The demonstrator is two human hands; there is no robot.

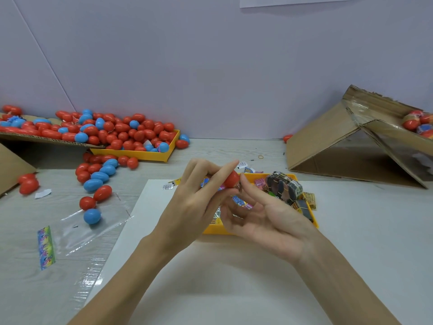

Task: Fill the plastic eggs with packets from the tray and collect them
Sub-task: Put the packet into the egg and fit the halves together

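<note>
Pale grey tabletop [234, 151] carries a yellow plastic tray [214, 229] of small printed packets [309, 200]. Above it, the left hand [192, 205] pinches a red plastic egg [230, 178]; the right hand [264, 216], fingers loosely spread, touches it.

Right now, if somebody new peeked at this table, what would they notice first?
Probably the big heap of red and blue eggs spilling from the far-left cardboard and yellow tray onto the table. Next, the two hands in the middle: the left hand grips a red egg above the yellow packet tray, the right hand's fingers beside it.
</note>
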